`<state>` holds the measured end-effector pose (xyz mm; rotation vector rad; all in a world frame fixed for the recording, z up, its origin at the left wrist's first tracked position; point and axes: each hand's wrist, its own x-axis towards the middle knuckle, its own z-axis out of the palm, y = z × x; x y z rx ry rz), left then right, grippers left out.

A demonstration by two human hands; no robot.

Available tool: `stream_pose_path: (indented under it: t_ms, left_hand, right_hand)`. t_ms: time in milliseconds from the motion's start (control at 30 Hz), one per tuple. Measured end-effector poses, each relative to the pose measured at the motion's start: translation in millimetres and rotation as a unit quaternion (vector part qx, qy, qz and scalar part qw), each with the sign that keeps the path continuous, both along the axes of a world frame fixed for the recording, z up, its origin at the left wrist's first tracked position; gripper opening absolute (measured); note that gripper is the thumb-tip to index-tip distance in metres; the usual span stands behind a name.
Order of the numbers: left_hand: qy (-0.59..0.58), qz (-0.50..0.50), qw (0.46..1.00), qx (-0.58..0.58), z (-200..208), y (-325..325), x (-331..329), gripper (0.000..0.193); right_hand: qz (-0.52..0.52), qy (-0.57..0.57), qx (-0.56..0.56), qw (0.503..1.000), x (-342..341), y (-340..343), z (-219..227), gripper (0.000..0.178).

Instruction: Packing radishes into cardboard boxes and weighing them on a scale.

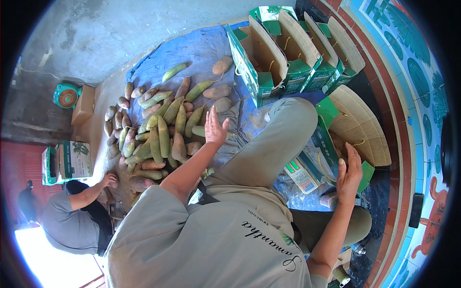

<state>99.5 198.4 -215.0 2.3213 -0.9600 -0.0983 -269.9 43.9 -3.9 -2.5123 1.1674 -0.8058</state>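
My left hand [216, 128] is open, fingers stretched, holding nothing. It hovers at the right side of a pile of long green radishes [163, 138] and stubby brown root vegetables resembling sweet potatoes [218, 91]. My right hand [349, 175] is also open, with its fingers at the opening of a green carton [326, 149]. Part of its brown contents shows near my fingertips, too little to name. Against the carton's near side is a digital scale [301, 176] with a lit green display; whether the carton rests on it I cannot tell.
Several open green cartons [269, 53] with cord handles line the far right. A blue tarp [201, 48] lies under the pile. At left, a person in a grey shirt [72, 221] reaches toward the vegetables. Beyond stand a green dial scale [66, 96] and a printed carton [74, 158].
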Motion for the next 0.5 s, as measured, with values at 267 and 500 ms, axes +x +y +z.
stream_pose_path:
  t_ms: [267,500]
  left_hand:
    - [0.009,0.001,1.000,0.012,-2.9,2.1,0.4,0.076]
    - [0.021,-0.002,1.000,0.015,-3.0,3.4,-1.3,0.077]
  right_hand:
    - [-0.006,0.017,0.008,1.000,-0.5,-0.6,-1.8,0.042]
    - [-0.008,0.023,0.018,1.000,-1.5,-0.3,-2.6,0.043]
